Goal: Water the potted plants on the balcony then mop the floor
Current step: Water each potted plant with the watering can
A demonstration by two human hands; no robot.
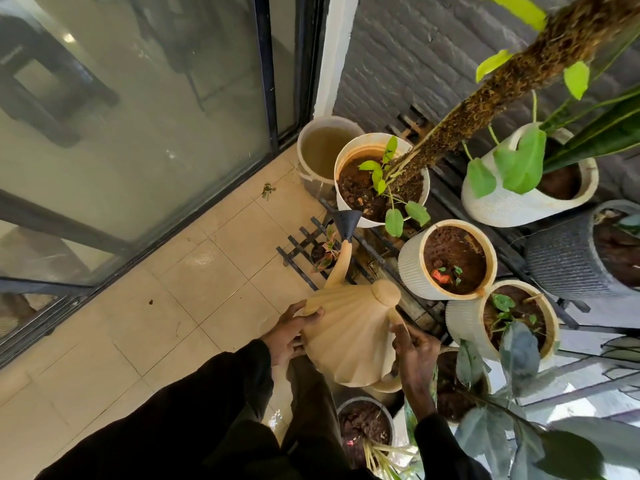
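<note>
I hold a beige ribbed watering can (349,337) in both hands. My left hand (292,332) presses against its left side. My right hand (414,351) grips its handle on the right. The can's long spout ends in a black rose (347,221) that points at a white pot (381,180) holding a plant on a moss pole. A tiny pot with a red-leaved plant (323,252) sits under the spout. More potted plants stand to the right: a cream ribbed pot (448,259), another cream pot (502,318) and a white textured pot (526,178).
A bucket of murky water (323,152) stands by the glass sliding door (138,116). A dark woven pot (581,251) sits at the right edge, a grey pot (365,424) near my feet. The pots rest on a black metal rack (311,244). Beige floor tiles (207,282) spread left.
</note>
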